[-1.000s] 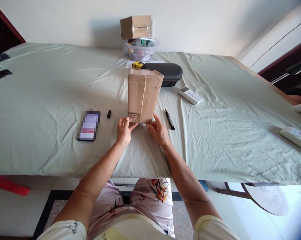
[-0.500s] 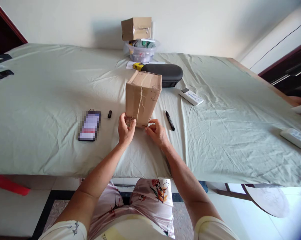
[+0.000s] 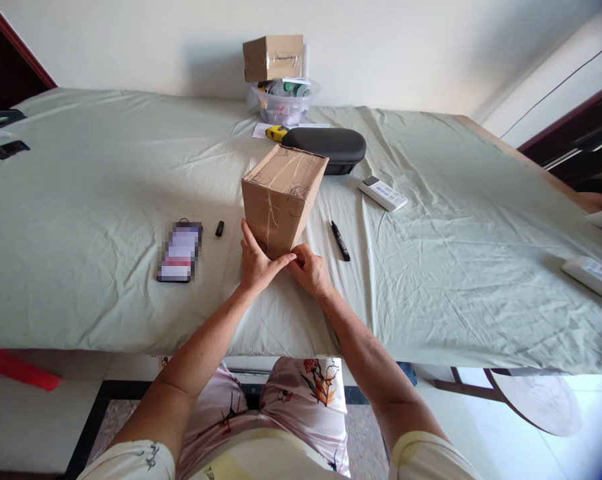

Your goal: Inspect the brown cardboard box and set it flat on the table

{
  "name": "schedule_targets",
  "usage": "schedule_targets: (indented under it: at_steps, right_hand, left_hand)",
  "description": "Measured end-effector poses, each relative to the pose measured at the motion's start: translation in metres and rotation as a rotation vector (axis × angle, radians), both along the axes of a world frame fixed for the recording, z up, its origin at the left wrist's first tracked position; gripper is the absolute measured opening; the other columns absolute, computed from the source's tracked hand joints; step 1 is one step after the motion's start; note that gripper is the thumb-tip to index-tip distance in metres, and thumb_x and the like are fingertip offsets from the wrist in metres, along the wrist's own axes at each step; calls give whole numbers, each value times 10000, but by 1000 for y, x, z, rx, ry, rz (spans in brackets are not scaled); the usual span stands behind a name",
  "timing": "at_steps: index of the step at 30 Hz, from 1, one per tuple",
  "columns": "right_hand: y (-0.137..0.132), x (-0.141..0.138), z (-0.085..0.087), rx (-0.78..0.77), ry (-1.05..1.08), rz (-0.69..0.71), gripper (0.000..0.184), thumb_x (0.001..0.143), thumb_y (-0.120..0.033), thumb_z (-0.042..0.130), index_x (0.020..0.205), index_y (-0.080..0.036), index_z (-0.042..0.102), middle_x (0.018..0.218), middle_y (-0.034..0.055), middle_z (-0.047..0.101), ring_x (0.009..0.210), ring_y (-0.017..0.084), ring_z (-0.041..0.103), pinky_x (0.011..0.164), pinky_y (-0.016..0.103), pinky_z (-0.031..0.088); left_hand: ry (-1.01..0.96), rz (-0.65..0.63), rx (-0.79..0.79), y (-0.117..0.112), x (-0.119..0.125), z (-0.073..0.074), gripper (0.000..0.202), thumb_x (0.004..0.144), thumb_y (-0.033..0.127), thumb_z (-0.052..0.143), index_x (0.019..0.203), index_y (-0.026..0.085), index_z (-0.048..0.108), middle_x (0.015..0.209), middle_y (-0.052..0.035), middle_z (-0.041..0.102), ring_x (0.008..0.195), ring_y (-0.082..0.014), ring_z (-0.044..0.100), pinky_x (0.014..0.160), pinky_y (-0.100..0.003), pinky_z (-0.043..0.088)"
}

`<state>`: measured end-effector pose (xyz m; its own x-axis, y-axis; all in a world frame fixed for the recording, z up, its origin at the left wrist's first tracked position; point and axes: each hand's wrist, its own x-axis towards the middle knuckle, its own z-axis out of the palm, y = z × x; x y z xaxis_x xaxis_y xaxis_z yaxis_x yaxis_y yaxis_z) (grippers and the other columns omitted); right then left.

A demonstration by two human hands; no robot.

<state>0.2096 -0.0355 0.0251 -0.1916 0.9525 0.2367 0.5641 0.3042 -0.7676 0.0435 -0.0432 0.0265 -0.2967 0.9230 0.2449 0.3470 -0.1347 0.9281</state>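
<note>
Since a second ago the cardboard box (image 3: 281, 197) has tipped from standing upright to leaning away and to the right, so its taped top face now shows to the camera, and both hands have slid in from its bottom corners to meet at its near lower edge. It rests on that lower edge on the pale green cloth (image 3: 105, 187) of the table, in the middle, just in front of the person.

The left hand (image 3: 257, 263) lies spread against the box: the thumb points up along the left face and the forefinger stretches right along the bottom edge, palm flat on the cardboard rather than closed around it. The right hand (image 3: 308, 270) sits just beside it, knuckles up and fingers curled in tight at the box's lower corner, touching the left forefinger's tip. Both forearms reach forward from the lap and converge at the box, with wrists low over the cloth.

A black marker (image 3: 339, 240) lies just right of the box, its cap (image 3: 219, 228) and a phone (image 3: 179, 252) to the left. Behind the box are a black case (image 3: 325, 147) and a white remote (image 3: 382, 193).
</note>
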Motion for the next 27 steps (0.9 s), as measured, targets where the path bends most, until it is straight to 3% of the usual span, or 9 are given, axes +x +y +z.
schedule_targets:
  at_steps: [6, 11, 14, 20, 27]
  right_hand:
    - [-1, -5, -4, 31, 13, -11, 137, 883, -394, 590, 913, -262, 565, 703, -3, 686, 607, 155, 590, 623, 272, 444]
    - [-2, -7, -7, 41, 16, -13, 205, 916, -466, 586, 934, -262, 570, 639, -27, 618, 561, 135, 529, 594, 260, 406]
    - [-2, -10, -7, 75, 25, -22, 257, 919, -510, 612, 930, -258, 563, 658, -21, 640, 554, 125, 527, 585, 256, 406]
    - [-2, -8, -1, 124, 61, -17, 459, 903, -688, 698, 926, -248, 573, 701, -14, 682, 574, 114, 552, 596, 254, 428]
    - [-2, 2, 6, 159, 69, -31, 675, 769, -898, 707, 966, -258, 619, 720, -2, 685, 592, 137, 566, 599, 281, 448]
  left_hand:
    - [-102, 9, 54, 3, 0, -4, 1647, 465, 426, 1094, 1735, 230, 63, 1703, -296, 295, 1599, -517, 357, 1283, -596, 389]
    - [-83, 58, 9, 2, 4, 0, 1546, 563, 351, 1041, 1738, 207, 48, 1665, -303, 354, 1579, -515, 395, 1271, -628, 399]
    - [-83, 58, 8, 2, 5, 3, 1497, 589, 348, 1012, 1729, 168, 58, 1694, -322, 320, 1606, -514, 363, 1287, -622, 393]
    - [-227, -22, 57, 7, 2, -2, 1453, 634, 426, 988, 1720, 215, 46, 1801, -270, 175, 1677, -437, 274, 1345, -573, 335]
    - [-403, -186, 56, 9, -2, -6, 1427, 717, 642, 900, 1734, 229, -11, 1795, -242, 269, 1667, -367, 347, 1354, -543, 338]
